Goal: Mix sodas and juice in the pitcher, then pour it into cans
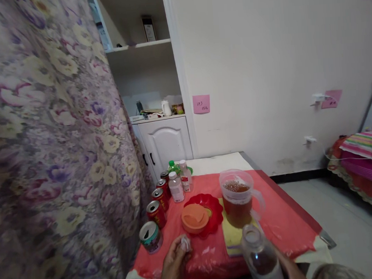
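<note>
My left hand (176, 259) is closed near the table's front edge, pinching a small whitish thing (185, 243) whose kind I cannot make out. At the lower right my right hand (286, 262) grips a clear bottle (261, 259) with an uncapped mouth and some brownish liquid visible in it. Beyond the bottle stands a clear plastic pitcher (238, 210) of brown, frothy drink, its handle to the right. Under it lies a yellow cloth or pad (233, 240). An orange lid or bowl (194, 219) rests partly over a red scalloped plate (214, 209) between the hands.
Several cans, including a teal one (150, 236) and a red one (156, 214), line the left table edge. Behind them stand a white-capped bottle (176, 187), another bottle (185, 177) and a green-capped bottle (171, 166). A floral curtain (62, 144) hangs close at left.
</note>
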`<state>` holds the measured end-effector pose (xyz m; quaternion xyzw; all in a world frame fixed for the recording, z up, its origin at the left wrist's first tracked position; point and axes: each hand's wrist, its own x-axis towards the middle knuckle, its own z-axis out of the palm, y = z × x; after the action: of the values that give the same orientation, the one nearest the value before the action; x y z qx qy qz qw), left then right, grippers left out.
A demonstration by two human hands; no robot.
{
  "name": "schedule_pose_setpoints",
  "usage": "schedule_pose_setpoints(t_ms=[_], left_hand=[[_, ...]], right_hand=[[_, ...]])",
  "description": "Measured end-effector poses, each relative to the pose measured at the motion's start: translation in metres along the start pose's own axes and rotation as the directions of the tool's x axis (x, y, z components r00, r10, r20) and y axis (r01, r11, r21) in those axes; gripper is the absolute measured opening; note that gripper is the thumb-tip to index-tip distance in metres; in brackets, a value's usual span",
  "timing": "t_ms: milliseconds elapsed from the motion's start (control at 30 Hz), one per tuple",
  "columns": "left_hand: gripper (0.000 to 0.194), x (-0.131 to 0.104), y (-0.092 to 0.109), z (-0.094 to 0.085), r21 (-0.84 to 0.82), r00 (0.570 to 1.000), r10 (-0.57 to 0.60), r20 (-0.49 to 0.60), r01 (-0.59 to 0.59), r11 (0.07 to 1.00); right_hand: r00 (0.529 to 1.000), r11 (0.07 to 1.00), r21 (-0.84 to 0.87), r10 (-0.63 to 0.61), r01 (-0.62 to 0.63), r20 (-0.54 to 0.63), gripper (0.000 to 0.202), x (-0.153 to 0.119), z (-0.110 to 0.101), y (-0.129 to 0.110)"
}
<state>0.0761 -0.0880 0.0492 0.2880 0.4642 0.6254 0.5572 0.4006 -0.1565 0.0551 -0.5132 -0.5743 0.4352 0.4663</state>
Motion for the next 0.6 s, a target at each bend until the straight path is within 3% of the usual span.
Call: schedule_pose_setpoints(t_ms=[133, 267, 433, 600], left_hand=[[0.056, 0.021, -0.016, -0.008, -0.007, 1.000, 0.010, -0.011, -0.010, 1.000], [0.060, 0.034, -0.029, -0.020, 0.014, 1.000, -0.005, -0.019, 0.006, 1.000], [0.062, 0.039, -0.032, -0.031, 0.217, 0.999, -0.025, 0.035, 0.017, 0.976], [0.062, 0.038, -0.028, -0.032, 0.227, 0.997, -0.040, 0.070, 0.023, 0.974]], right_hand=[[0.996, 0.988, -0.128, -0.091, 0.088, -0.022, 0.096, 0.012, -0.049, -0.024], [0.973, 0.939, -0.322, -0.177, 0.123, -0.146, 0.085, 0.027, -0.090, -0.064], [0.957, 0.844, -0.526, -0.231, 0.108, -0.174, 0.077, 0.052, -0.117, -0.100], [0.950, 0.773, -0.611, -0.292, 0.167, -0.109, 0.078, 0.083, -0.136, -0.104]])
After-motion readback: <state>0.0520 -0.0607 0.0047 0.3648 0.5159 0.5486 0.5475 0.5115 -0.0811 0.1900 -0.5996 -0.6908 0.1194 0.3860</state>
